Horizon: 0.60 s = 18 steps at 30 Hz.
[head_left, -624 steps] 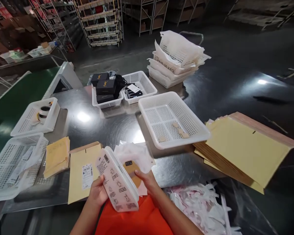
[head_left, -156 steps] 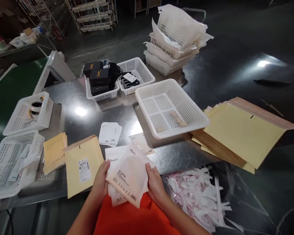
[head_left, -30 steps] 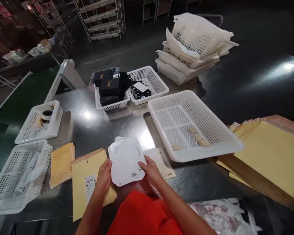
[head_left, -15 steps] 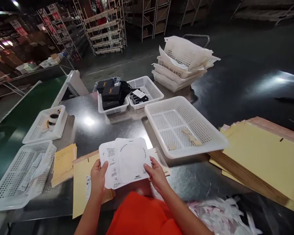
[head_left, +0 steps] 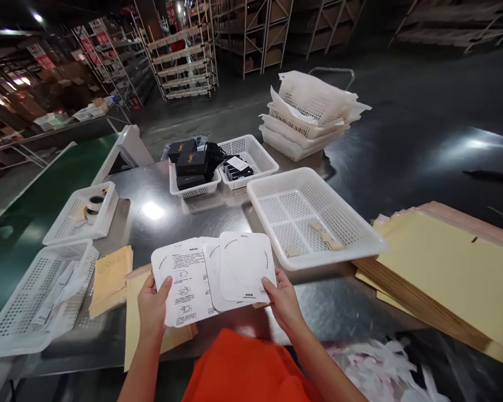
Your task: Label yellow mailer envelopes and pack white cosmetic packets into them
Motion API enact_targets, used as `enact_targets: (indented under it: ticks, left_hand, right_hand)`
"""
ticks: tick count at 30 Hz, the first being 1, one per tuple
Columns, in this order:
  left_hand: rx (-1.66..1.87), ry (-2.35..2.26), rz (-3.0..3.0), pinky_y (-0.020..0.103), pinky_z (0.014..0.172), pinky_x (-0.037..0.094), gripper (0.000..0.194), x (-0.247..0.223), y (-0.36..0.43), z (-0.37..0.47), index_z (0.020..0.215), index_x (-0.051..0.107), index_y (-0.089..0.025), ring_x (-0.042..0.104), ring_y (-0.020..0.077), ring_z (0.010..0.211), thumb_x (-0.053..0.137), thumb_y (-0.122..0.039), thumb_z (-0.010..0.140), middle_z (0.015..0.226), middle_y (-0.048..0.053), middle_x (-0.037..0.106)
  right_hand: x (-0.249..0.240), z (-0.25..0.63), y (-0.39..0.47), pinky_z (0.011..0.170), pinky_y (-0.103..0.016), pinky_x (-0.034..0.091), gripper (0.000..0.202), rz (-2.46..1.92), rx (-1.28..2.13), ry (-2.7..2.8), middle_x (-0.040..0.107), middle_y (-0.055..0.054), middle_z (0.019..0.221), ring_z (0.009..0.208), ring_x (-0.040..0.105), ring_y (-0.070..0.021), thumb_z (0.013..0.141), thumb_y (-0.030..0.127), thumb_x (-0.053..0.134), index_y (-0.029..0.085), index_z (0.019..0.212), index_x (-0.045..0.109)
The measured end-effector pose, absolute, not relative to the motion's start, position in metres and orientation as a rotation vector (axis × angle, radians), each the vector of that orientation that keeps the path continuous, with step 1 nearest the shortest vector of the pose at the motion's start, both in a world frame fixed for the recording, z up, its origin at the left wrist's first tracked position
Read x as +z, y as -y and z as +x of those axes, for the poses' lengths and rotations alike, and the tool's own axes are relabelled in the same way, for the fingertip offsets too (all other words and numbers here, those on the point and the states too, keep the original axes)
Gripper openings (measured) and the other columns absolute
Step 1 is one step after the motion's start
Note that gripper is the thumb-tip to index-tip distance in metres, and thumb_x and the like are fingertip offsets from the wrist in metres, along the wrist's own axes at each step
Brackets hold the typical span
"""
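Several white printed sheets with rounded corners are fanned out between my hands, above the steel table. My left hand pinches the left sheet, thumb on top, where small text and line drawings show. Gripped by my right hand is the right edge of the sheets, which bear curved lines of print. Partly covered beneath them lies a yellow envelope. A smaller tan envelope rests to its left.
A large white basket holds small tan pieces. Behind it, smaller baskets carry black boxes. Yellow envelopes are stacked at right, above crumpled plastic. Two baskets stand at left beside a green conveyor.
My hands have moved apart, spreading the sheets sideways so that more of the left sheet's text and drawings shows. The camera view has shifted slightly.
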<state>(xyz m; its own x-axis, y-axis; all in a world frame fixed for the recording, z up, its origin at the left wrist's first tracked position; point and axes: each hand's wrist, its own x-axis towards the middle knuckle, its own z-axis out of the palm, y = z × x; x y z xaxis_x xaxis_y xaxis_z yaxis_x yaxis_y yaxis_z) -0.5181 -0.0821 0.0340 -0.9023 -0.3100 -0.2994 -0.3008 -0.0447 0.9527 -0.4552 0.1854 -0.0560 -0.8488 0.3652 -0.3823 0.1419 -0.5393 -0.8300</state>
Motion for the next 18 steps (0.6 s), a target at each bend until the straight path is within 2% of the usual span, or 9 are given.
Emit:
enact_targets:
  ticks: [5,8,13,18]
  left_hand:
    - [-2.106,2.141,0.688,0.034,0.066,0.059,0.045,0.044,0.089,-0.52,0.099,0.064,-0.018,0.071,0.0239,0.075,0.079,-0.04,0.063,0.087,0.006,0.075]
    - [-1.983,2.108,0.738,0.033,0.064,0.059,0.047,0.06,0.097,-0.521,0.098,0.063,-0.018,0.071,0.0239,0.076,0.08,-0.039,0.06,0.091,0.006,0.074]
    - [-1.721,2.286,0.774,0.032,0.059,0.056,0.048,0.08,0.106,-0.52,0.096,0.063,-0.017,0.069,0.0249,0.075,0.077,-0.045,0.06,0.088,0.007,0.073]
    - [-1.653,2.474,0.519,0.032,0.066,0.054,0.041,0.077,0.092,-0.519,0.096,0.062,-0.018,0.068,0.0244,0.081,0.069,-0.046,0.067,0.091,0.007,0.073]
  right_hand:
    - [-0.061,-0.457,-0.186,0.072,-0.039,0.059,0.057,-0.9,2.512,1.308,0.071,-0.003,0.097,0.083,0.068,-0.0253,0.06,0.039,0.082,0.025,0.108,0.054]
    - [-0.07,-0.455,-0.188,0.074,-0.036,0.058,0.059,-0.908,2.445,1.319,0.071,-0.003,0.1,0.087,0.068,-0.0244,0.058,0.038,0.082,0.023,0.109,0.057]
    - [-0.078,-0.453,-0.182,0.078,-0.039,0.058,0.05,-0.944,2.497,1.383,0.072,-0.004,0.098,0.087,0.068,-0.0265,0.059,0.035,0.08,0.023,0.103,0.059]
    - [-0.072,-0.458,-0.153,0.082,-0.041,0.056,0.044,-0.794,2.563,1.467,0.07,-0.005,0.105,0.094,0.067,-0.0272,0.065,0.033,0.072,0.026,0.105,0.055]
